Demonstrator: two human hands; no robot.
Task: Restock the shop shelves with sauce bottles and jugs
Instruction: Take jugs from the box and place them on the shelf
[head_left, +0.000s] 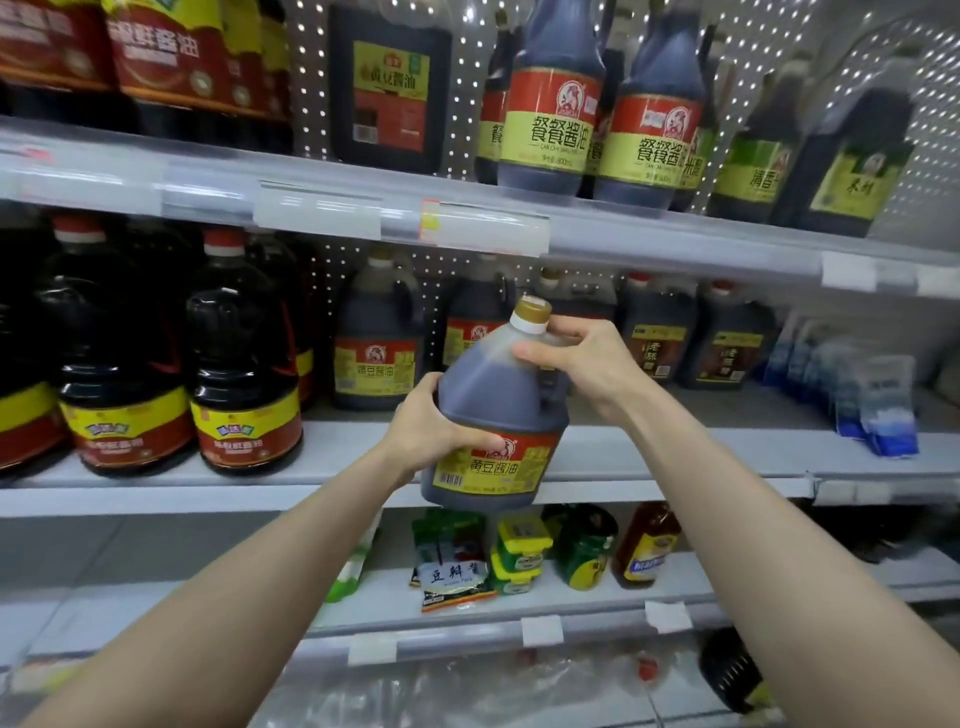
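We record both hands grasping one dark sauce jug (498, 410). The left hand (431, 426) clasps its lower side at the label. The right hand (582, 358) curls round the handle, just below the gold cap (532, 312). The jug is held tilted, clear of the shelf (675, 447) behind the hands. Beyond the left hand, a like-labelled jug (376, 348) stands on that shelf. Red-capped jugs (244, 364) stand further left.

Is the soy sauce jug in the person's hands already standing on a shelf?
No, the left hand and right hand hold the soy sauce jug tilted before the middle shelf.
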